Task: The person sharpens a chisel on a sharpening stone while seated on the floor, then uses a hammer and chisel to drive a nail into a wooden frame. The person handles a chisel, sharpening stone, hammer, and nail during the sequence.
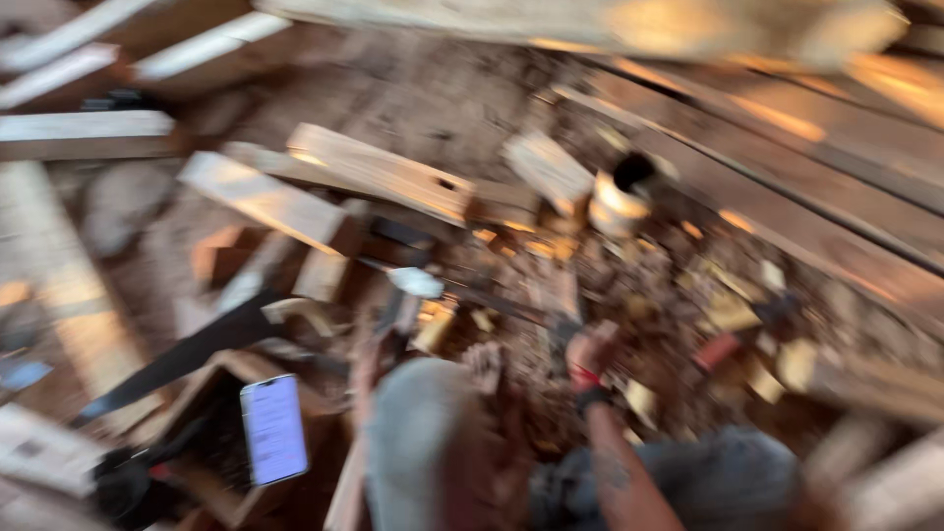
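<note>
**Wood scraps and a blurred reach over a littered floor**

Wood is lying everywhere in this head view, and the whole frame is smearing with motion, so details are staying soft. Taking the lit phone (273,429) as the landmark: it is resting screen-up on a wooden box (221,379) at the lower left. Well to the right of the phone, the right hand (588,346) is reaching forward over a heap of chips and offcuts (688,315); a red band and a dark strap are circling its wrist. Its fingers are looking curled, perhaps around something dark rising above the hand, but the blur is hiding whether they are actually gripping, so I cannot tell. The left hand is not showing clearly anywhere; a pale, rounded knee (418,442) is filling the space just right of the phone.

Up and right of the phone, a pale plank (379,172) is lying tilted, and farther right a small light-coloured cup (618,202) is standing among the shavings. A dark saw blade (187,354) is slanting just above and left of the phone.

Judging from this, working well here is calling for slowing the head, steadying the reach, and keeping fingers away from the saw's edge.
</note>
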